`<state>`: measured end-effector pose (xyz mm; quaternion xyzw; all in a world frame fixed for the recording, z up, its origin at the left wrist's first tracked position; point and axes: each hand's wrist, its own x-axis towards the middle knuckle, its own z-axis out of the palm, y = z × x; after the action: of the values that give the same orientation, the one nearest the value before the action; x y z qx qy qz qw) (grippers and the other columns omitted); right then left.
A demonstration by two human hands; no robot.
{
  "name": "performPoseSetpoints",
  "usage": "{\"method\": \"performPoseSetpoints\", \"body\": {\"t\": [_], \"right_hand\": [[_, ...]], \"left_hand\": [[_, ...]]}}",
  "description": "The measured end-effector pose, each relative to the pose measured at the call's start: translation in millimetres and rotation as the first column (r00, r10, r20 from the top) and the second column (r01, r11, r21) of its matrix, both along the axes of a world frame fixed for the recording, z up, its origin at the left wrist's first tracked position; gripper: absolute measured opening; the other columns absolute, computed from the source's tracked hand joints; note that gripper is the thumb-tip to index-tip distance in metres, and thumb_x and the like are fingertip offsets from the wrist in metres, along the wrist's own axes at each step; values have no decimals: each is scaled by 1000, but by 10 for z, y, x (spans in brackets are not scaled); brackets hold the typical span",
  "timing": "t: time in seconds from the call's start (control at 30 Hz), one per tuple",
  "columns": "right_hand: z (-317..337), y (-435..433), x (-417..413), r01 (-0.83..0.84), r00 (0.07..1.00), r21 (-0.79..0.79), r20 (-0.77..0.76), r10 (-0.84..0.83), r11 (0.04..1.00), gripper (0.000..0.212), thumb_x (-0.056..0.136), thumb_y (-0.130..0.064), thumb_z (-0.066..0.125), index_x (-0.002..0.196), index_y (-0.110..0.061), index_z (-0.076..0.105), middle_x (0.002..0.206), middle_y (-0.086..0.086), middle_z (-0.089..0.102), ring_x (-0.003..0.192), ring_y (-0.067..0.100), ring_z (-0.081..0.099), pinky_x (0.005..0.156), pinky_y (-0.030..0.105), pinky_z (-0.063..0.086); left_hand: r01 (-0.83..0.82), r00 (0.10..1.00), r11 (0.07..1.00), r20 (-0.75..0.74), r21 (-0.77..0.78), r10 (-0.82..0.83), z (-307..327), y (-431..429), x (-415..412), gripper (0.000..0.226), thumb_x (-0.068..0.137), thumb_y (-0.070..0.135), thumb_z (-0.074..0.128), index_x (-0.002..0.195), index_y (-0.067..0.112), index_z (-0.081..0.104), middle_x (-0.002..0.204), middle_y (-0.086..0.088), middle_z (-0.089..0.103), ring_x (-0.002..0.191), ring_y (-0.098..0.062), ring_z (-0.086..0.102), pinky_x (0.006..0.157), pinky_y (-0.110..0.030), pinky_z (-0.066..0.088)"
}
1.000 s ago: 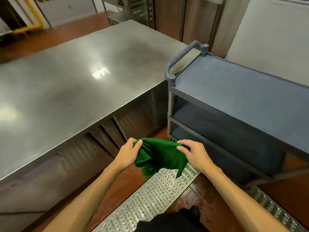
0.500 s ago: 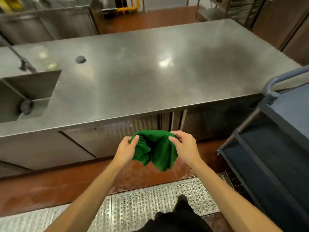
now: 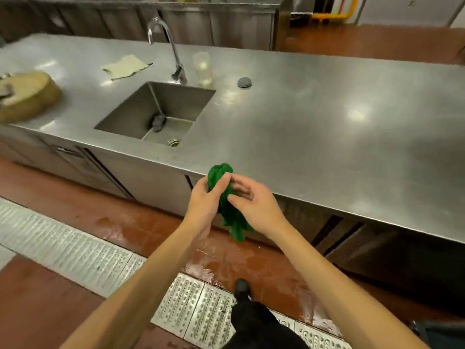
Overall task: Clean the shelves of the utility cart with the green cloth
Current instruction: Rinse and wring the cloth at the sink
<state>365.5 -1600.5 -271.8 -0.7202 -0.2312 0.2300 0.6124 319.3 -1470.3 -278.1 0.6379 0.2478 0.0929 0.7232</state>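
The green cloth (image 3: 227, 207) is bunched into a wad in front of me, at the front edge of the steel counter. My left hand (image 3: 203, 205) grips its left side with the thumb on top. My right hand (image 3: 254, 206) holds its right side, fingers curled over the cloth. A tail of cloth hangs down below both hands. The utility cart is out of view.
A long steel counter (image 3: 314, 127) runs across the view, with a sink basin (image 3: 136, 114) and faucet (image 3: 166, 44) at left. A clear cup (image 3: 202, 68), a pale rag (image 3: 125, 66), a round wooden block (image 3: 25, 94) and a sink plug (image 3: 244, 82) sit on it. Wet red floor and metal drain grates (image 3: 63, 248) lie below.
My view has swung left from the cart to the sink end of the counter. The cart has left the view. Both hands have brought the cloth closer together into a tighter wad.
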Motion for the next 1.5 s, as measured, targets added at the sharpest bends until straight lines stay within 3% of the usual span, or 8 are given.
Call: {"method": "performPoseSetpoints", "body": {"t": [0.13, 0.3, 0.47, 0.63, 0.8, 1.17, 1.33, 1.5], "right_hand": [[-38, 341, 507, -134, 910, 229, -357, 211, 964, 50, 94, 9, 50, 139, -12, 51, 128, 7, 64, 116, 19, 64, 96, 36, 55], [-355, 812, 1092, 167, 879, -4, -452, -151, 986, 23, 98, -27, 57, 118, -20, 64, 121, 7, 69, 109, 21, 66, 96, 41, 54], [-497, 1360, 1442, 14, 767, -61, -640, -49, 998, 69, 90, -63, 51, 150, -37, 29, 159, 5, 25, 145, 28, 28, 115, 58, 27], [-376, 1974, 1693, 128, 548, 215, -829, 112, 968, 42, 96, -57, 45, 121, -26, 57, 123, 12, 58, 116, 32, 58, 106, 54, 43], [-309, 2541, 1880, 236, 466, 329, -864, 190, 914, 61, 93, -59, 50, 134, -15, 55, 129, 18, 62, 118, 37, 62, 103, 57, 45], [15, 4050, 2238, 236, 636, 379, -756, 152, 895, 67, 90, -66, 45, 115, -9, 72, 117, 16, 70, 108, 31, 68, 97, 49, 51], [125, 4797, 2444, 316, 780, 234, -616, -112, 919, 49, 84, -56, 63, 111, -16, 73, 106, 10, 74, 100, 29, 71, 91, 48, 56], [307, 5163, 2782, 209, 961, 145, -211, -176, 967, 21, 88, -32, 59, 71, -23, 68, 70, -4, 68, 73, 11, 66, 66, 30, 51]], "left_hand": [[-172, 985, 985, -15, -11, 172, 80, 525, 339, 34, 96, 29, 65, 119, 4, 65, 111, -17, 73, 104, -33, 70, 95, -51, 55], [-289, 956, 957, -53, -30, 287, 256, 1031, 805, 26, 103, 27, 53, 115, 8, 65, 108, -11, 75, 102, -25, 72, 86, -40, 58], [-382, 923, 922, -77, -65, 377, 466, 1513, 1210, 30, 104, 33, 49, 117, 9, 63, 108, -11, 73, 98, -25, 72, 82, -39, 58], [-413, 911, 894, -74, -173, 406, 596, 1936, 1483, 29, 104, 32, 47, 110, 12, 68, 99, -8, 76, 94, -23, 73, 77, -35, 59], [-393, 918, 884, -45, -252, 395, 582, 2350, 1699, 34, 104, 28, 44, 114, 7, 68, 106, -13, 75, 99, -26, 72, 83, -39, 60], [-353, 931, 813, 86, 463, 355, 179, 3761, 2085, 16, 97, 30, 55, 94, 44, 62, 100, 11, 69, 99, -12, 65, 90, -38, 55], [-155, 981, 910, -169, -385, 95, 433, 4501, 2349, 45, 91, 37, 40, 116, 12, 68, 120, -13, 70, 109, -34, 65, 95, -52, 52], [-53, 990, 770, -136, -635, -44, 509, 4930, 2702, 74, 84, 75, 44, 104, 11, 75, 107, -17, 74, 92, -33, 73, 86, -46, 56]]}}
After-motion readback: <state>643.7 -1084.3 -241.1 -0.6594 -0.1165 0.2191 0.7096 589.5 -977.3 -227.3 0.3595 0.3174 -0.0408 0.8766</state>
